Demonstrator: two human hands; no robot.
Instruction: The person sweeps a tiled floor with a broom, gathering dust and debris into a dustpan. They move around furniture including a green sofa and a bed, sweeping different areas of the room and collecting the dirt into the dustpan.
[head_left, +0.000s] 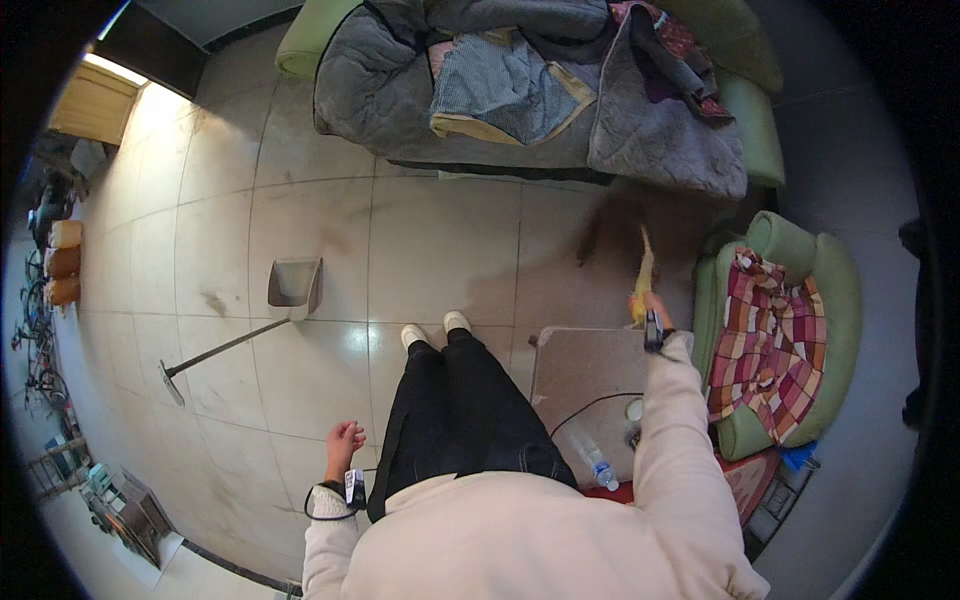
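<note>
My right hand (657, 309) is closed around the near end of a broom with a yellow end (643, 270), beyond the far right corner of a low table (585, 360); its far end reaches into shadow. My left hand (343, 444) hangs at my left side with fingers loosely curled and nothing seen in it. Each wrist bears a small strapped device. A long-handled dustpan (294, 285) lies on the tiled floor ahead to the left, its handle stretching towards me.
A plastic bottle (592, 459) lies on the low table by a black cable. A green armchair (832, 337) with a checked cloth (765, 352) stands at the right. Ahead is a sofa under a grey quilt (495, 150). Furniture (139, 517) stands at the lower left.
</note>
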